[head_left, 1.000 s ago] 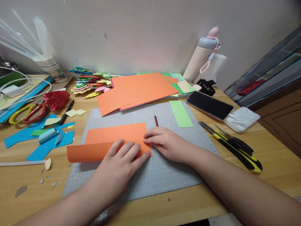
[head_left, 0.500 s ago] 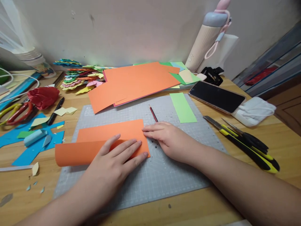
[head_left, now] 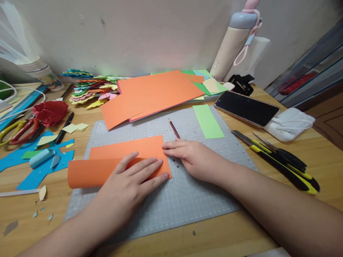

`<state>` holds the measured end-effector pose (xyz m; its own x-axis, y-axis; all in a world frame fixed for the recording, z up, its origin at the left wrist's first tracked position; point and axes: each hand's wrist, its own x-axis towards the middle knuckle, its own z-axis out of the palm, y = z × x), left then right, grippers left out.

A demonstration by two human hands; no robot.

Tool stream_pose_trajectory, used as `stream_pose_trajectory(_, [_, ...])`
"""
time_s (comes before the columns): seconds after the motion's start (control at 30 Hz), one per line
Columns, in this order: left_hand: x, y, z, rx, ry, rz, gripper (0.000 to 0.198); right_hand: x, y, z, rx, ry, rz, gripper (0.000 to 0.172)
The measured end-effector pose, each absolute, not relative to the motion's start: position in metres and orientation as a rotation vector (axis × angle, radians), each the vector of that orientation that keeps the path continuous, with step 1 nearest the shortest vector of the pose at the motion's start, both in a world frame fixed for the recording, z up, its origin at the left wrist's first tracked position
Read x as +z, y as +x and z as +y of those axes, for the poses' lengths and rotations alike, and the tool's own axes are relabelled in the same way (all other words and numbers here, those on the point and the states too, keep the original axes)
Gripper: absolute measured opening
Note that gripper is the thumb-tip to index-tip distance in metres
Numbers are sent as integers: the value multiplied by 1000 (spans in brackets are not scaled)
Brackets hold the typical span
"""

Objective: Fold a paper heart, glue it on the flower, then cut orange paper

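Note:
An orange sheet point(head_left: 128, 146) lies on the grey cutting mat point(head_left: 203, 200), its left part curled over toward the right. My left hand point(head_left: 134, 178) rests flat on the curled part, fingers spread, the fingertips near the sheet's right edge. At that right edge, my right hand point(head_left: 195, 157) touches the paper with its fingertips; the fingers lie stretched out, and the thumb is hidden. Just behind my right hand is a red and black pencil point(head_left: 174, 128), its lower end close to the fingers. A light green strip point(head_left: 208, 121) lies on the mat farther right.
Larger orange sheets point(head_left: 158, 92) lie at the back. On the right are a phone point(head_left: 246, 108), a yellow-black cutter point(head_left: 278, 164), scissors point(head_left: 291, 160) and a white case point(head_left: 291, 125). Blue scraps point(head_left: 36, 176), a black pen point(head_left: 64, 128) and red-handled scissors point(head_left: 25, 132) are left. A bottle point(head_left: 232, 46) stands behind.
The curled left end of the orange sheet has drawn in slightly toward the right. Both hands have stayed nearly in place, and the view has shifted a little.

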<state>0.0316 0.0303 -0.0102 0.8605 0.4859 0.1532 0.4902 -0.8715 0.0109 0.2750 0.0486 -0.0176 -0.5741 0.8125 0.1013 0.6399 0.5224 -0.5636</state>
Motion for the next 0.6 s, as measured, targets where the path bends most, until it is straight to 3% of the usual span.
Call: stream_pose_trajectory(0.6, [-8, 33, 30, -229, -2997, -833, 46, -16, 276, 50, 659, -1185, -2429, 52])
